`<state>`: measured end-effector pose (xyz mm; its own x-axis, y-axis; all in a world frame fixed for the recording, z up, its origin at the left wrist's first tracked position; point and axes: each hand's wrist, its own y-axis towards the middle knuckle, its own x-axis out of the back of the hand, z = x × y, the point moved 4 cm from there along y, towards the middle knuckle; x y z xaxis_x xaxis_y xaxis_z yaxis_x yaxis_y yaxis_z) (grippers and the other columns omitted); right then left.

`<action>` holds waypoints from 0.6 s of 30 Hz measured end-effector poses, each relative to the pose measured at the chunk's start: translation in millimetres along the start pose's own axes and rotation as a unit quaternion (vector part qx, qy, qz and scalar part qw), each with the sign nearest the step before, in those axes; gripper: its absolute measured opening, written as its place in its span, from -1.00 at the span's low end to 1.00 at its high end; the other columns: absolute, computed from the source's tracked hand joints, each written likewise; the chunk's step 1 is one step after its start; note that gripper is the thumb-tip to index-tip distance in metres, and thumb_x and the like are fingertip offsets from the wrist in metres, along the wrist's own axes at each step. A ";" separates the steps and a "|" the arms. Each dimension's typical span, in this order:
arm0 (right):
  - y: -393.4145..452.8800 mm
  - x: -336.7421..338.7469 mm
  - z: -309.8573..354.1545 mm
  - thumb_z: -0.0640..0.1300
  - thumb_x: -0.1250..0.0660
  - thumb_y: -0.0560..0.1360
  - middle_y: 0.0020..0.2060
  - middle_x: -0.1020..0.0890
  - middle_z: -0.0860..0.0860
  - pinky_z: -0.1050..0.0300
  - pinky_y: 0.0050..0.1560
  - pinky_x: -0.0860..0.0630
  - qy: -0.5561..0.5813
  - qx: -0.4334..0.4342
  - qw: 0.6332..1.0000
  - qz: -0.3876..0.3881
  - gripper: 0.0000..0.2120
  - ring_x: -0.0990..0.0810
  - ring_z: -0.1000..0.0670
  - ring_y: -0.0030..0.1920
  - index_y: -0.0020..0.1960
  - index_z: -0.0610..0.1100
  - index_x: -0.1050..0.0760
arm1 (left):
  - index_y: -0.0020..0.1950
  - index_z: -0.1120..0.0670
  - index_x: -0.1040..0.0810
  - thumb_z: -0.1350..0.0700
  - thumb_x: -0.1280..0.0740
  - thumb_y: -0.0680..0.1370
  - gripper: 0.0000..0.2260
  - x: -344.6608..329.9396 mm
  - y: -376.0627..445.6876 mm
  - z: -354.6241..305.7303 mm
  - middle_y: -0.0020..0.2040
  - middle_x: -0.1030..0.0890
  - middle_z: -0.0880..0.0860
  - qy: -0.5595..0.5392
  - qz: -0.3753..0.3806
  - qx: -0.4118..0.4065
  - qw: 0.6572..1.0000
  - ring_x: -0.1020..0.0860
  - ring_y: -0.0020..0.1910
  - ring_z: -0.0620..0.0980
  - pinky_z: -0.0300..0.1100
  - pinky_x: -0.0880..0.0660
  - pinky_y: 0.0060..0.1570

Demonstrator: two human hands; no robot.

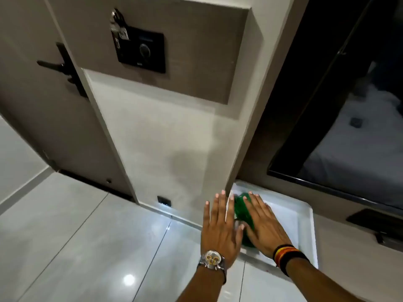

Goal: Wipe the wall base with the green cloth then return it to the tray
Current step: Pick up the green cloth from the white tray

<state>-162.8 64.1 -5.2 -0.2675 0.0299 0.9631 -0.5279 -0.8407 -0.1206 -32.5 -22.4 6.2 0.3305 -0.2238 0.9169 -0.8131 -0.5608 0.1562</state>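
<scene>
A green cloth (243,211) lies bunched in a white tray (304,223) on the floor, against the wall corner. My right hand (265,225) lies flat on top of the cloth, fingers spread, covering its right part. My left hand (220,225), with a watch on the wrist, hovers flat just left of the cloth, over the tray's left edge, fingers apart and holding nothing. The wall base (185,217) runs along the floor to the left of the tray.
A small dark outlet (164,200) sits low on the white wall. A door with a black handle (63,68) stands at left. A dark glass panel (340,118) fills the right. Glossy grey floor tiles (98,247) spread in front.
</scene>
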 end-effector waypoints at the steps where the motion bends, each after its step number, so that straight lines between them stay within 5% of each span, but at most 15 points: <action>1: 4.7 -12.2 -9.1 0.21 -0.09 0.65 0.67 0.25 0.02 -0.08 0.70 0.11 -0.022 0.004 0.999 0.035 -0.24 0.25 -0.05 0.68 0.68 0.04 0.25 | 0.74 0.09 -0.21 -0.19 -0.17 0.69 -0.33 -10.8 -0.7 -1.9 0.75 -0.16 0.18 0.000 0.009 0.010 1.000 -0.16 0.73 0.19 0.17 0.03 0.60; 6: 32.7 -63.3 -36.8 0.21 -0.22 0.58 0.65 0.34 -0.02 -0.17 0.68 0.15 -0.054 0.009 0.993 0.108 -0.11 0.34 -0.10 0.66 0.68 0.05 0.27 | 0.77 0.06 0.21 -0.23 0.06 0.72 -0.29 -67.1 -5.7 0.6 0.75 0.31 0.11 0.005 0.102 0.028 0.994 0.30 0.74 0.14 0.18 0.36 0.67; 13: 41.8 -84.4 -40.5 0.01 -0.25 0.66 0.69 0.10 0.02 -0.11 0.69 0.12 0.053 -0.045 0.997 0.041 -0.31 0.18 -0.05 0.69 0.68 0.06 0.03 | 0.77 0.05 0.18 -0.27 0.12 0.70 -0.29 -85.7 -0.1 -4.6 0.77 0.26 0.11 -0.002 0.091 0.041 0.995 0.28 0.75 0.11 0.18 0.34 0.71; 18: 40.1 -49.6 -36.0 -0.36 -0.23 0.62 0.62 -0.29 -0.03 -0.03 0.64 -0.18 0.171 -0.112 0.978 -0.027 -0.40 -0.28 -0.12 0.61 0.61 -0.02 -0.29 | 0.78 0.07 0.03 -0.27 0.09 0.70 -0.28 -65.6 5.8 7.7 0.78 0.11 0.12 0.003 0.053 0.025 0.998 0.17 0.76 0.12 0.19 0.29 0.72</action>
<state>-199.8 48.3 -66.5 -0.4680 0.2834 0.8370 -0.7021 -0.6945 -0.1574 -55.2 -17.1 -55.9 0.2411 -0.2783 0.9297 -0.8182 -0.5735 0.0405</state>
